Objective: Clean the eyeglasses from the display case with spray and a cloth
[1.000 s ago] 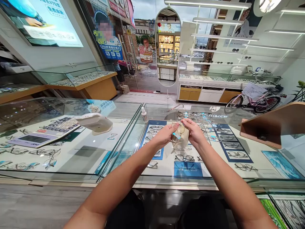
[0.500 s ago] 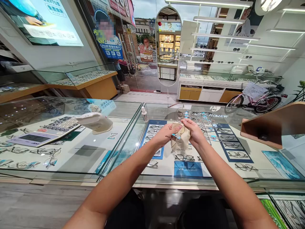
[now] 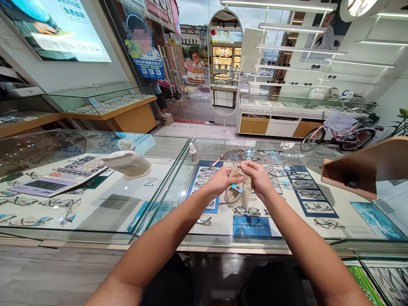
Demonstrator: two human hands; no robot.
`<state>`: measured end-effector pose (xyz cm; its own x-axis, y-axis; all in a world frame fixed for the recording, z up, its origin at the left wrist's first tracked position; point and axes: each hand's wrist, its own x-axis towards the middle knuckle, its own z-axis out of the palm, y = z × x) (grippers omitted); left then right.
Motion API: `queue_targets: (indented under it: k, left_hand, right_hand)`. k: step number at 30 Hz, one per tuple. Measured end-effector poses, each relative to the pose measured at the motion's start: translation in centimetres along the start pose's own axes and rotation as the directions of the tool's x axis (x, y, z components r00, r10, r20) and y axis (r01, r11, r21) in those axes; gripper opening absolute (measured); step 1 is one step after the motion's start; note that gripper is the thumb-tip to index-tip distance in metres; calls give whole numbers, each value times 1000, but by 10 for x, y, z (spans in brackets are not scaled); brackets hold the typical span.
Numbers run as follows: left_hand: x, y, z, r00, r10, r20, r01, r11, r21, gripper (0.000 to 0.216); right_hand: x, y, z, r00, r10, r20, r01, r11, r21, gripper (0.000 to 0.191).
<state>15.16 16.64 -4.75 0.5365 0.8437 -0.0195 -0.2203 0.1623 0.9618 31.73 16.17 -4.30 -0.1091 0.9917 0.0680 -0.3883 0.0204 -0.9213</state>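
Observation:
Over the glass counter, my left hand (image 3: 222,182) is closed, its thumb pressing a beige cleaning cloth (image 3: 239,196) against a pair of eyeglasses (image 3: 219,157). My right hand (image 3: 259,177) pinches the top of the glasses and the cloth between thumb and fingers. One thin temple of the glasses sticks out to the upper left, past my left hand. The cloth hangs below my fingers, with a bright blue patch showing beside my left thumb. Most of the frame and lenses is hidden by fingers and cloth. A small white spray bottle (image 3: 193,153) stands left of my hands.
The glass display counter (image 3: 178,204) holds rows of eyeglasses under its top. More eyeglasses (image 3: 258,154) lie beyond my hands. To the left are a calculator (image 3: 47,185) and a white handheld device (image 3: 132,163). A wooden-topped stand (image 3: 360,170) is at right.
The glasses have turned in my hands, so a temple now points to the upper left. The cloth has shifted and hangs lower and more to the left.

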Motion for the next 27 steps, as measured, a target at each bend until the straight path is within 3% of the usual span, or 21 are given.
queue_targets:
  k: [5, 14, 21, 27]
  left_hand:
    - [-4, 4, 3, 1000, -12, 2, 11, 998, 57, 52]
    - [0, 6, -2, 992, 122, -39, -102, 939, 329, 60]
    - [1, 9, -6, 997, 62, 36, -68, 979, 194, 58]
    - [5, 11, -5, 998, 66, -12, -62, 980, 188, 64]
  right_hand:
    - [-1, -1, 0, 1000, -17, 1, 17, 1000, -13, 39]
    - [4, 4, -2, 998, -65, -9, 65, 998, -25, 35]
    - [4, -2, -3, 997, 55, -44, -51, 995, 88, 41]
    - [6, 0, -5, 996, -53, -70, 54, 998, 15, 34]
